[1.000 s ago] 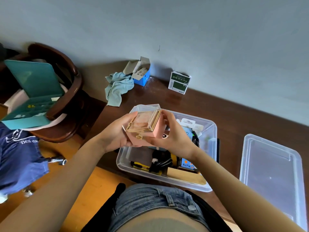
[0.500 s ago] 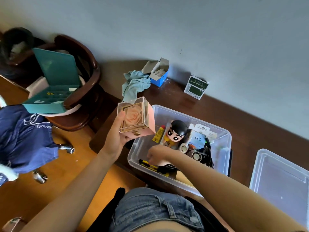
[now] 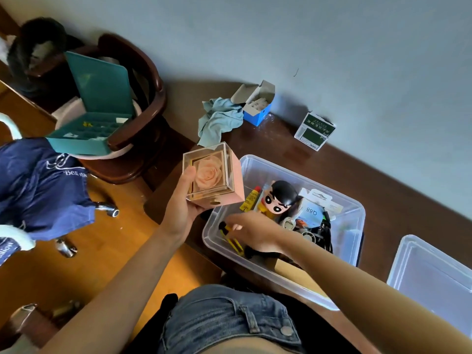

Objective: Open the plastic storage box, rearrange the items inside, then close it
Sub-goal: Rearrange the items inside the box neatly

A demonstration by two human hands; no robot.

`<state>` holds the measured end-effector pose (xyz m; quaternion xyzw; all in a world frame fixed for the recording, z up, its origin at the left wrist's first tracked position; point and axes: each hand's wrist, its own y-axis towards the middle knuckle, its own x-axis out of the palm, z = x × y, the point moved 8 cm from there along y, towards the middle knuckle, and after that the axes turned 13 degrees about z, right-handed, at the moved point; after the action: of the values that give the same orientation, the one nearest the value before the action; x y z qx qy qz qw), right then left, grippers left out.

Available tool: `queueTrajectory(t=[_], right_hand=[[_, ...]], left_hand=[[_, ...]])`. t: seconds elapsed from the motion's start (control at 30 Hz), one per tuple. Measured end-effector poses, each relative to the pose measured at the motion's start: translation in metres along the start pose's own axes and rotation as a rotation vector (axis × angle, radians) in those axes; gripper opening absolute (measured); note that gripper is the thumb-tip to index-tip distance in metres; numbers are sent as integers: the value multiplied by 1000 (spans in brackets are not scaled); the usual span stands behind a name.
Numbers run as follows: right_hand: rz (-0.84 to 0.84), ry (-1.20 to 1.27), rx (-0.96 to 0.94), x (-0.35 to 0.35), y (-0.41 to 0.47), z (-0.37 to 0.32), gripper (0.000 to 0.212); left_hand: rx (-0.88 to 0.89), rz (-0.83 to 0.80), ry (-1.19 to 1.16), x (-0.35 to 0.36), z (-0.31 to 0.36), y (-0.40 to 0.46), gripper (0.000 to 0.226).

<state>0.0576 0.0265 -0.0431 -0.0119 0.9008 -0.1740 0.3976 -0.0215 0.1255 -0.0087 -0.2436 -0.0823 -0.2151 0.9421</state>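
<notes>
The clear plastic storage box (image 3: 356, 208) stands open on the dark wooden table, with its lid (image 3: 431, 272) lying to the right. My left hand (image 3: 181, 205) grips a pink rose display box (image 3: 213, 176) just left of the storage box, above its left rim. My right hand (image 3: 255, 233) is down inside the box at its near left corner, fingers on a yellow utility knife (image 3: 231, 240). Inside also lie a cartoon figurine (image 3: 279, 198), a yellow glue tube (image 3: 251, 199), a white Q88 packet (image 3: 313, 212) and black cables (image 3: 324, 236).
On the table by the wall lie a light blue cloth (image 3: 219, 120), an open blue carton (image 3: 258, 107) and a green-and-white packet (image 3: 314, 130). At left a dark wooden chair (image 3: 143, 139) holds an open teal case (image 3: 94, 111). Blue fabric (image 3: 38, 187) hangs at far left.
My right hand let go of the rose box and dropped into the storage box to the yellow knife. My left hand carried the rose box leftward, off the storage box.
</notes>
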Motion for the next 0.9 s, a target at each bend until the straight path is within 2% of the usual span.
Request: queueTrajectory(t=[0.1, 0.23, 0.3, 0.4, 0.47, 0.53, 0.57, 0.6, 0.67, 0.7, 0.77, 0.9], right_hand=[[344, 252, 29, -64, -43, 10, 6], [686, 210, 331, -121, -102, 72, 5], [755, 77, 530, -130, -124, 101, 18], [684, -236, 765, -126, -139, 121, 33], [695, -387, 808, -123, -141, 117, 38], [756, -324, 695, -118, -129, 97, 34], [718, -244, 581, -108, -117, 84, 32], [593, -175, 432, -92, -101, 68, 33], [201, -127, 156, -49, -74, 36, 49], [22, -158, 88, -28, -64, 28, 59], [-162, -295, 46, 1, -42, 25, 63], [-405, -547, 33, 43, -10, 25, 36]], left_hand=[[5, -45, 18, 12, 1, 1, 50], [-7, -142, 59, 29, -2, 3, 45], [-7, -186, 91, 38, -5, 2, 43], [0, -236, 128, 48, -9, 2, 43], [9, -248, 142, 51, -10, 1, 43], [24, -242, 153, 50, -10, 1, 42], [27, -236, 158, 49, -9, 1, 43], [28, -229, 162, 47, -9, 1, 44], [38, -213, 165, 44, -7, 1, 46], [43, -206, 165, 43, -5, 1, 48], [46, -183, 160, 40, -3, 0, 50], [16, -121, 122, 34, -4, -1, 54]])
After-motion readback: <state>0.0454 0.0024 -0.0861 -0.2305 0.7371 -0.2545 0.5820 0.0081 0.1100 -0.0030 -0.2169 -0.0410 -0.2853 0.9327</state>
